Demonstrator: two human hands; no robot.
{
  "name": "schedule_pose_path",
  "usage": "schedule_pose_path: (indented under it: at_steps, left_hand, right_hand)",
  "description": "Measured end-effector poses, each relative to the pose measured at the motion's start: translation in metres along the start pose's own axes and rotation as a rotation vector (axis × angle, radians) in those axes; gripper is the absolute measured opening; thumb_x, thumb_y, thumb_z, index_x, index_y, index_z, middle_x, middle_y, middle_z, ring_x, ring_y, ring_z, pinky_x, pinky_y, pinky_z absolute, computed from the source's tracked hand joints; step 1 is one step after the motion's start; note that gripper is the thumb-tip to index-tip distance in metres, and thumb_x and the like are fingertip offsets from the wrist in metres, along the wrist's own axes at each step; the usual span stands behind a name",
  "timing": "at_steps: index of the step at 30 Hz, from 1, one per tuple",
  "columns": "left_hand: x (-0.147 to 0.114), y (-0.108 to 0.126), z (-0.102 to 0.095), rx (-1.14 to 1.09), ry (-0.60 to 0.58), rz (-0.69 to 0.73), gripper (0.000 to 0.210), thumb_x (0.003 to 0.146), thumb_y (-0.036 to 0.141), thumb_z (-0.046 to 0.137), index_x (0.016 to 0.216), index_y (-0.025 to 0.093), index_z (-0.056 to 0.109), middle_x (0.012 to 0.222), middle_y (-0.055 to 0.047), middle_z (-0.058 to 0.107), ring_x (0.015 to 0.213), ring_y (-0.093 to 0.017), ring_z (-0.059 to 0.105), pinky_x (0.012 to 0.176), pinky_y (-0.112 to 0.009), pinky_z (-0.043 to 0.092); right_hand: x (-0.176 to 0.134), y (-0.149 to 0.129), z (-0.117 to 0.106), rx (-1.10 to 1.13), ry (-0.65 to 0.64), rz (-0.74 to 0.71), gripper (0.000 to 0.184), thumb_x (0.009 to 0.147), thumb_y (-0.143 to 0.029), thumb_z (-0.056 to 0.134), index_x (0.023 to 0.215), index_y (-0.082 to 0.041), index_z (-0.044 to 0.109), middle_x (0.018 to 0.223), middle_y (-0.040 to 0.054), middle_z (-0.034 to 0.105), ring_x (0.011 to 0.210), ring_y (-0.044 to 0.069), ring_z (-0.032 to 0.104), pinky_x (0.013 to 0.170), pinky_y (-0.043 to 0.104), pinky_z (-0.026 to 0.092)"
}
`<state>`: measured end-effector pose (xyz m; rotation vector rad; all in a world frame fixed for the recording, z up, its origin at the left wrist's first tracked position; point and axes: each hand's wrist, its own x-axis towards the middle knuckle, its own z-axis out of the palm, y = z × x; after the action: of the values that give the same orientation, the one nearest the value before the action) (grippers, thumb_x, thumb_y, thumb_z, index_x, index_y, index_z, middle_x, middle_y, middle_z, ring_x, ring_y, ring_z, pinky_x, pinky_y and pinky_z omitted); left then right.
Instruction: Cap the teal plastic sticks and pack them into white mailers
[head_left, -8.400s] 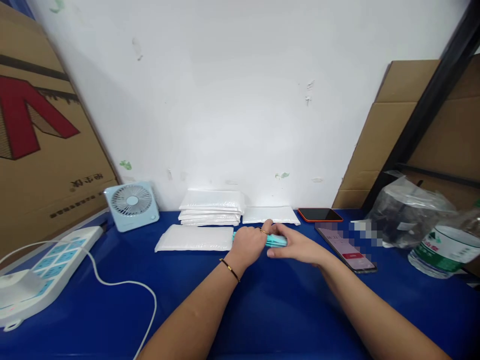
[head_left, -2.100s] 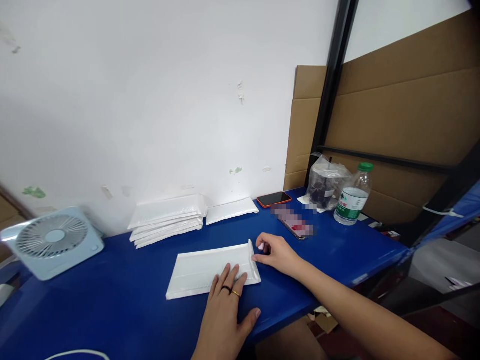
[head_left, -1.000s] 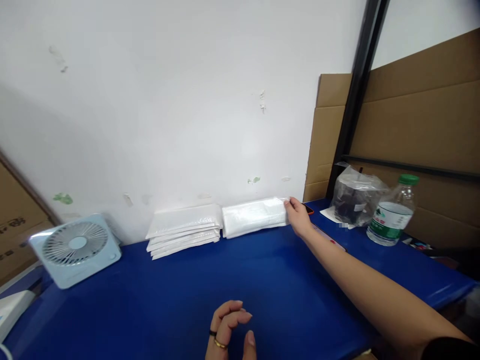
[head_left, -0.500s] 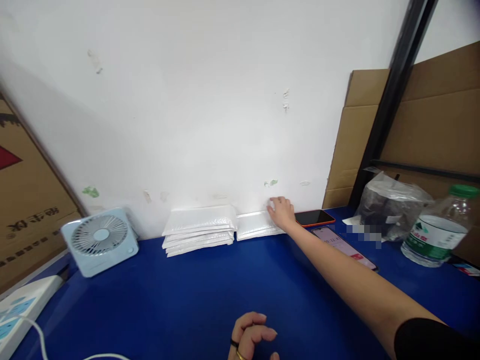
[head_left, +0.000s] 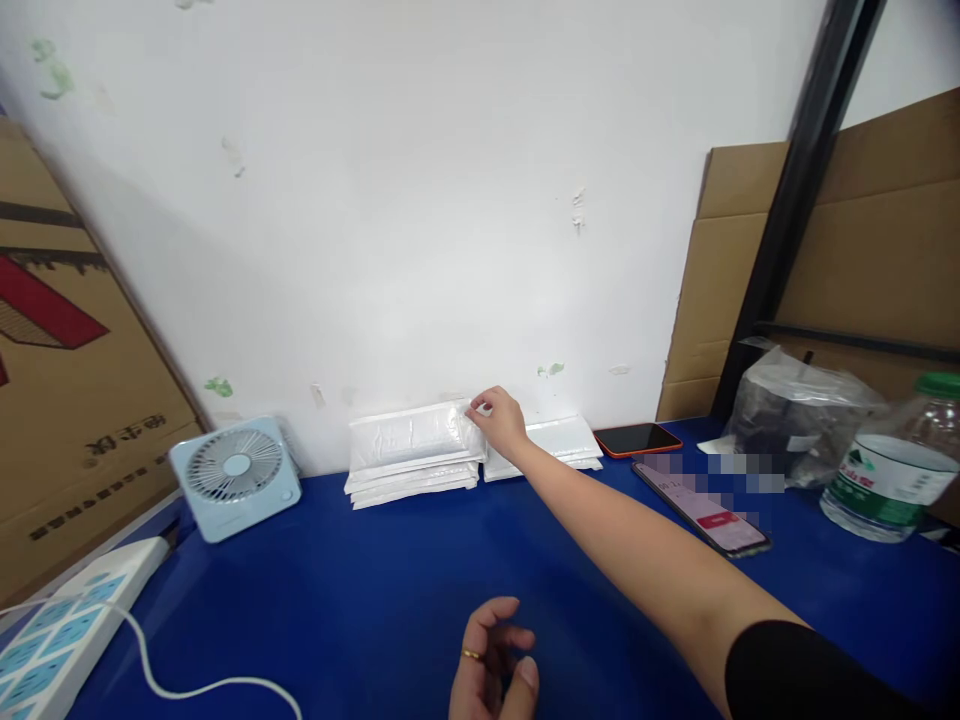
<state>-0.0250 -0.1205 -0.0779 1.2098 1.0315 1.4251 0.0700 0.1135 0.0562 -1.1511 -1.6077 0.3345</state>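
Note:
My right hand (head_left: 501, 422) reaches far across the table and pinches the right corner of the top white padded envelope (head_left: 409, 438), whose near edge is slightly raised. Beneath it lie several more white envelopes (head_left: 412, 485) in a stack by the wall. A second, lower stack of white envelopes (head_left: 566, 437) sits just right of my right hand, partly covered by the wrist. My left hand (head_left: 489, 660), a gold ring on one finger, hovers near the front with its fingers loosely curled and apart, holding nothing.
A blue fan (head_left: 236, 475) stands left of the stacks, behind a white power strip (head_left: 67, 640) with a cable. On the right are an orange-edged phone (head_left: 637, 439), a second phone (head_left: 697, 510), a bagged cup (head_left: 799, 400) and a water bottle (head_left: 885, 470). A cardboard box (head_left: 82, 400) leans left.
My right hand has moved left from the right stack to the left stack and taken hold of the top envelope's corner. The view has shifted slightly left. My left hand has turned a little.

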Motion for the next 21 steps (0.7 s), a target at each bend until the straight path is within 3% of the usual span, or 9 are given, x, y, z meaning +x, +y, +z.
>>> schedule_pose_path:
  at_steps: [3, 6, 9, 13, 14, 16, 19, 21]
  left_hand:
    - [0.009, 0.022, 0.002, -0.272, 0.044, -0.163, 0.063, 0.070, 0.055, 0.057, 0.123, 0.026, 0.040, 0.126, -0.011, 0.047, 0.107, -0.023, 0.053, 0.080, -0.031, 0.048]
    - [0.021, 0.052, 0.004, -0.712, 0.063, -0.343, 0.068, 0.073, 0.068, 0.040, 0.123, 0.022, 0.039, 0.129, -0.016, 0.045, 0.115, -0.027, 0.048, 0.090, -0.043, 0.044]
    - [0.031, 0.075, 0.004, -0.962, 0.197, -0.274, 0.063, 0.071, 0.068, 0.045, 0.116, 0.023, 0.046, 0.122, -0.014, 0.051, 0.114, -0.029, 0.049, 0.090, -0.049, 0.043]
    - [0.042, 0.090, 0.003, -1.045, 0.417, -0.230, 0.045, 0.075, 0.050, 0.053, 0.107, 0.018, 0.052, 0.108, -0.012, 0.058, 0.102, -0.027, 0.056, 0.085, -0.045, 0.047]
    - [0.046, 0.093, 0.004, -1.043, 0.469, -0.224, 0.040, 0.075, 0.043, 0.054, 0.106, 0.017, 0.053, 0.103, -0.009, 0.060, 0.098, -0.023, 0.059, 0.085, -0.041, 0.048]
    - [0.052, 0.101, 0.011, -0.985, 0.566, -0.137, 0.033, 0.075, 0.035, 0.056, 0.104, 0.019, 0.055, 0.093, -0.003, 0.061, 0.089, -0.017, 0.061, 0.083, -0.033, 0.049]
    - [0.059, 0.114, 0.031, -0.834, 0.527, 0.094, 0.034, 0.074, 0.032, 0.059, 0.107, 0.026, 0.055, 0.089, 0.001, 0.061, 0.087, -0.015, 0.061, 0.083, -0.030, 0.049]
    - [0.062, 0.119, 0.048, -0.728, 0.407, 0.207, 0.039, 0.075, 0.032, 0.059, 0.113, 0.028, 0.052, 0.093, 0.001, 0.061, 0.092, -0.016, 0.060, 0.084, -0.032, 0.048]
  right_hand:
    - [-0.030, -0.024, -0.020, 0.075, -0.051, -0.265, 0.011, 0.081, -0.027, 0.048, 0.085, -0.021, 0.056, 0.083, 0.0011, 0.058, 0.079, 0.014, 0.055, 0.076, 0.025, 0.042]
    - [-0.080, -0.039, -0.044, 0.104, -0.188, -0.404, 0.019, 0.087, -0.025, 0.040, 0.096, -0.021, 0.055, 0.086, 0.0027, 0.061, 0.081, 0.014, 0.057, 0.076, 0.025, 0.044]
    - [-0.133, -0.039, -0.072, 0.154, -0.386, -0.606, 0.023, 0.087, -0.018, 0.038, 0.103, -0.020, 0.054, 0.093, 0.0060, 0.063, 0.087, 0.014, 0.059, 0.078, 0.025, 0.045]
    - [-0.182, -0.026, -0.105, 0.234, -0.537, -0.852, 0.020, 0.085, -0.015, 0.042, 0.099, -0.021, 0.054, 0.099, 0.0074, 0.064, 0.098, 0.015, 0.057, 0.094, 0.033, 0.039]
    - [-0.189, -0.022, -0.110, 0.277, -0.535, -0.808, 0.018, 0.084, -0.016, 0.046, 0.097, -0.022, 0.055, 0.100, 0.0072, 0.064, 0.100, 0.016, 0.056, 0.097, 0.036, 0.036]
    - [-0.195, -0.016, -0.113, 0.456, -0.433, -0.509, 0.017, 0.081, -0.020, 0.050, 0.097, -0.022, 0.056, 0.105, 0.0073, 0.061, 0.106, 0.019, 0.053, 0.099, 0.038, 0.033]
    - [-0.189, -0.008, -0.102, 0.939, -0.137, 0.255, 0.025, 0.084, -0.032, 0.042, 0.104, -0.020, 0.053, 0.114, 0.0091, 0.057, 0.109, 0.021, 0.052, 0.094, 0.038, 0.038]
    - [-0.179, -0.004, -0.090, 1.242, -0.115, 0.725, 0.031, 0.085, -0.037, 0.036, 0.099, -0.017, 0.055, 0.105, 0.0114, 0.061, 0.098, 0.022, 0.058, 0.086, 0.039, 0.044]
